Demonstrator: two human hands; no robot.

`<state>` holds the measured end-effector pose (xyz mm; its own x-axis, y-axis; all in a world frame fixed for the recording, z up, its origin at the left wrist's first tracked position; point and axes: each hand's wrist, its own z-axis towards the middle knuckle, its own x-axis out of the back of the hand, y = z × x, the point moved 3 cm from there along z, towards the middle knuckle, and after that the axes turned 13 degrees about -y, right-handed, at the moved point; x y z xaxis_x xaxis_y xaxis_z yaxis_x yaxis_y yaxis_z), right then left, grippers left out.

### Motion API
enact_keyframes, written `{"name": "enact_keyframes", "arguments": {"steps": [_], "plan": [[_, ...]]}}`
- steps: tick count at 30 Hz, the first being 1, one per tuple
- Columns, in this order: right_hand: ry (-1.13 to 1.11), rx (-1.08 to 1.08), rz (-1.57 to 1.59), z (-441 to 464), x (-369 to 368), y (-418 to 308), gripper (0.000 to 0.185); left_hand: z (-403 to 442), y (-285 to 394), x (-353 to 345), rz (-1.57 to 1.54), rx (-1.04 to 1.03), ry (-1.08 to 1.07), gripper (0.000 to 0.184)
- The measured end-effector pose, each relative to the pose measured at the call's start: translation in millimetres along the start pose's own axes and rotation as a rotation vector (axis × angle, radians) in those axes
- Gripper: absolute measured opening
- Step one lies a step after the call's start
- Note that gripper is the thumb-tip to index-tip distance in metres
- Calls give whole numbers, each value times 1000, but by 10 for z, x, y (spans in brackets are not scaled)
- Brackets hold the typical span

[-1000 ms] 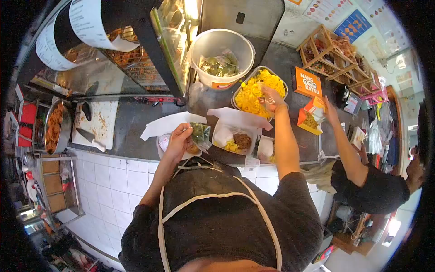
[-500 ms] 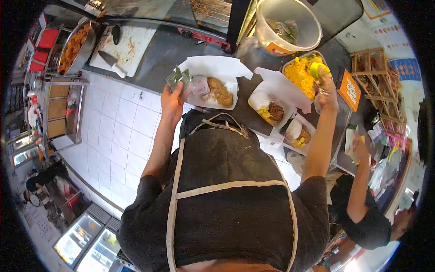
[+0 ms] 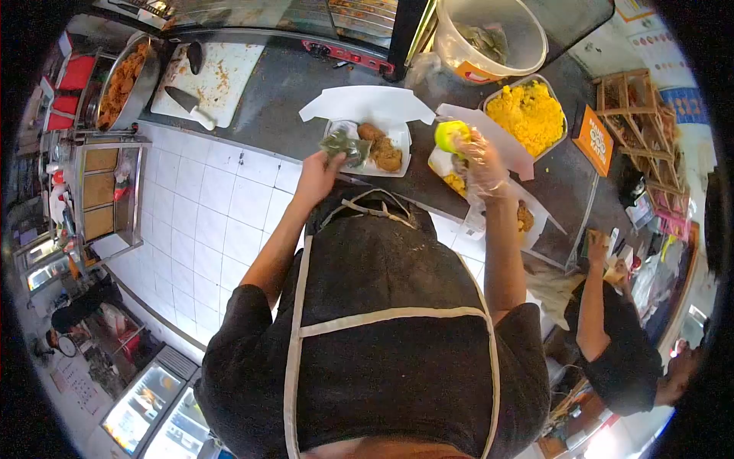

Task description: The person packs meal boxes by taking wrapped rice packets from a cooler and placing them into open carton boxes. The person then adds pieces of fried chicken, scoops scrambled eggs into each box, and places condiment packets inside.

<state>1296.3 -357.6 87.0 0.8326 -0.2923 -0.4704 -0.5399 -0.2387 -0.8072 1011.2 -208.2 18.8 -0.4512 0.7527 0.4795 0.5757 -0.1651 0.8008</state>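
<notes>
My left hand (image 3: 319, 174) pinches a small clear bag of green leaves (image 3: 345, 147) over the left side of an open white box (image 3: 372, 105). Brown fried pieces (image 3: 382, 151) lie in that box. My right hand (image 3: 483, 162), in a clear plastic glove, grips a bright yellow-green scoop (image 3: 453, 136) above a second open box (image 3: 497, 145). White and yellow food (image 3: 454, 182) shows in the second box, partly hidden by the hand. Behind it stands a tray of yellow rice (image 3: 526, 116). A third box, with a brown piece (image 3: 524, 217), is partly behind my right forearm.
A white bucket (image 3: 497, 65) stands behind the rice. An orange sign (image 3: 592, 141) and wooden racks (image 3: 638, 122) are at right. On the left lie a cutting board (image 3: 237, 76) with a knife (image 3: 191, 107) and a metal bowl (image 3: 126, 84). A co-worker's arm (image 3: 592, 306) reaches in at right.
My right hand has carried the scoop leftward from the rice tray to over the second box. My left hand has moved right with the leaf bag, now over the left box.
</notes>
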Motion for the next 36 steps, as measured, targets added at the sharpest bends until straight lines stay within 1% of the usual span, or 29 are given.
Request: {"name": "enact_keyframes", "arguments": {"steps": [1,2,3,4,5,8,10,11,12,13,14,15,17,19,21,22,23,24,25,27,28,29,30,31,32,33,34,35,36], "plan": [[-78,-2,-5,7,-120,60,32,-14,-34,-6,3,1,-9,23],[-2,-20,-54,80,-157,207,38,6,-80,-26,71,8,-29,22],[-39,-24,-91,150,-219,291,41,52,-139,-38,139,11,-45,21],[-16,-69,-252,279,-209,427,42,98,-262,-39,187,-85,41,20],[8,-115,-412,406,-198,571,42,110,-244,-21,190,-90,39,20],[-36,-47,-511,612,-350,820,39,91,-86,62,157,-106,72,23],[-3,-91,-459,669,-370,906,37,146,76,-6,176,-46,-25,22],[37,-136,-406,683,-367,940,35,178,57,-55,172,-43,-15,22],[52,-81,-391,662,-414,874,34,217,19,-154,305,-136,-31,20],[44,-85,-399,696,-376,931,34,260,-40,-272,438,-227,-48,18],[64,-51,-423,735,-296,1012,35,333,-152,-368,453,-116,-49,15],[86,-15,-445,746,-289,999,35,320,-114,-344,449,-114,-44,15],[54,9,-511,723,-265,985,37,315,-90,-299,448,38,-175,19],[34,36,-573,723,-308,960,39,293,-61,-79,495,18,-224,18],[86,228,-882,740,-489,996,39,231,-45,120,540,3,-281,18],[106,324,-1038,737,-585,1023,40,188,-7,195,651,-67,-282,19],[104,320,-1037,758,-653,1069,40,162,3,239,763,-137,-278,20],[47,333,-1327,795,-756,1131,38,182,-42,234,838,-173,-379,21],[-13,346,-1615,838,-818,1196,37,199,-113,219,839,-171,-378,21],[-188,340,-1010,1043,-685,1340,39,311,-271,138,752,-121,-537,25],[-211,102,-1204,811,-1016,800,40,344,-292,136,634,-111,-509,26],[-206,-28,-1282,718,-1057,747,41,342,-248,185,635,-114,-518,26],[-211,-161,-1364,626,-1097,691,42,346,-164,305,504,-63,-502,25],[-148,49,-1271,620,-1025,772,46,390,-121,411,377,-18,-480,25],[-109,149,-1223,623,-916,831,48,406,-172,501,251,47,-423,22],[-75,250,-1178,606,-876,815,51,384,-144,620,235,41,-354,22],[-161,36,-1077,561,-911,757,53,344,-119,731,221,35,-291,24],[-240,-165,-970,537,-903,722,56,296,-155,792,77,-37,-213,26],[-236,-127,-920,584,-748,853,58,238,-181,871,-69,-115,-132,28]]}}
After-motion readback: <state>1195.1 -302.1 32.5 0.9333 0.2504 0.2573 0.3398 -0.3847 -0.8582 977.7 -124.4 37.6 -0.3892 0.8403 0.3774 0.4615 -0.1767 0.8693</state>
